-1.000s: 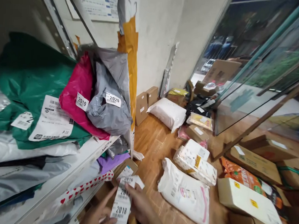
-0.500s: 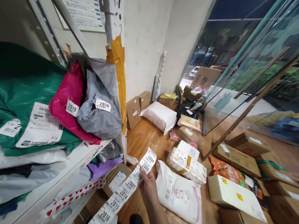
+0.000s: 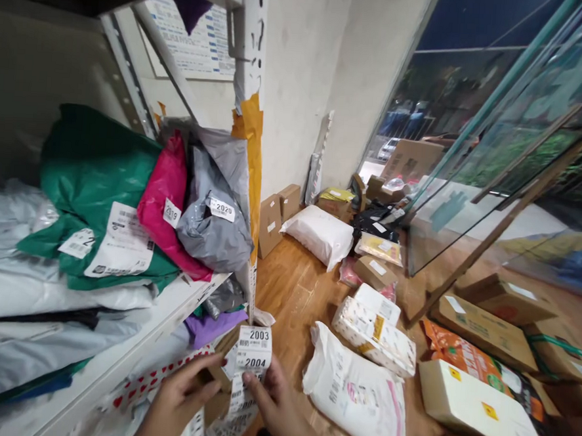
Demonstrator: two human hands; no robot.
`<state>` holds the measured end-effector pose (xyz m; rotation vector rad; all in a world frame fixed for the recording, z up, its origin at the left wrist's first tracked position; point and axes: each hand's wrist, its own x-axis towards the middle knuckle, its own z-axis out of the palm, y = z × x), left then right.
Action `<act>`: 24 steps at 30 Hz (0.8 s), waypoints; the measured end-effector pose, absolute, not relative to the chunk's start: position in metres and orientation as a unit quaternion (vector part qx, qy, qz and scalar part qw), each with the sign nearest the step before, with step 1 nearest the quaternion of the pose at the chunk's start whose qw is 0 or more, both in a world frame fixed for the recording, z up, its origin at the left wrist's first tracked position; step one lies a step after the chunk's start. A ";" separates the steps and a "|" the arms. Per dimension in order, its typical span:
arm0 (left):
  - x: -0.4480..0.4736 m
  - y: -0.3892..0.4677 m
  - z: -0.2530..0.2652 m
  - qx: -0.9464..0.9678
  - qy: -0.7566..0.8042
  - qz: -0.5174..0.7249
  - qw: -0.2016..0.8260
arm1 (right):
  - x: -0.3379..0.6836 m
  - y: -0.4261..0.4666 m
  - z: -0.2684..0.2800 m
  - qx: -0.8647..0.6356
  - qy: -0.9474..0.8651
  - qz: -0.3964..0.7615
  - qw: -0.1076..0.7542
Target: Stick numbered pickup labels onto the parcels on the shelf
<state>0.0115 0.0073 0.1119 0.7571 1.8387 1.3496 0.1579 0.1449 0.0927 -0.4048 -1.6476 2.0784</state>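
At the bottom centre both hands hold a folded strip of white number labels (image 3: 252, 352); its top stickers read 2003 and 2004. My left hand (image 3: 177, 398) pinches the strip from the left. On its right side, my right hand (image 3: 275, 406) grips it with thumb and fingers. The strip hangs in front of the lower shelf, just below the grey parcel bag marked 2020 (image 3: 212, 225) and the pink bag marked 2019 (image 3: 165, 200), which lie on the white metal shelf (image 3: 188, 294) beside a green bag (image 3: 89, 179).
A taped shelf post (image 3: 249, 136) stands right above the hands. Parcels cover the wooden floor: a white sack (image 3: 359, 387), a patterned box (image 3: 373, 328), a white pillow bag (image 3: 322, 234), several cardboard boxes (image 3: 491, 332). A glass door (image 3: 496, 158) stands at right.
The label strip, stretched out long in my right hand half a second ago, is now folded up and held by both hands. The view has tilted slightly upward and to the left.
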 end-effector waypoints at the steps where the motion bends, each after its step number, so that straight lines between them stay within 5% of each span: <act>1: 0.017 0.021 0.122 0.272 0.697 0.549 0.372 | 0.159 0.140 0.093 -0.137 -0.608 0.752 0.212; 5: 0.034 0.050 0.132 0.240 0.662 0.589 0.397 | 0.160 0.131 0.087 -0.172 -0.611 0.743 0.211; 9: 0.036 0.047 0.117 0.243 0.692 0.567 0.375 | 0.161 0.138 0.083 -0.279 -0.693 0.533 0.397; 13: 0.035 0.043 0.105 0.282 0.706 0.530 0.376 | 0.157 0.148 0.086 -0.183 -0.813 0.396 0.386; 19: 0.033 0.040 0.095 0.326 0.717 0.489 0.376 | 0.151 0.151 0.076 -0.132 -0.831 0.417 0.345; 24: 0.032 0.030 0.084 0.354 0.764 0.438 0.315 | 0.146 0.144 0.065 -0.153 -0.776 0.547 0.275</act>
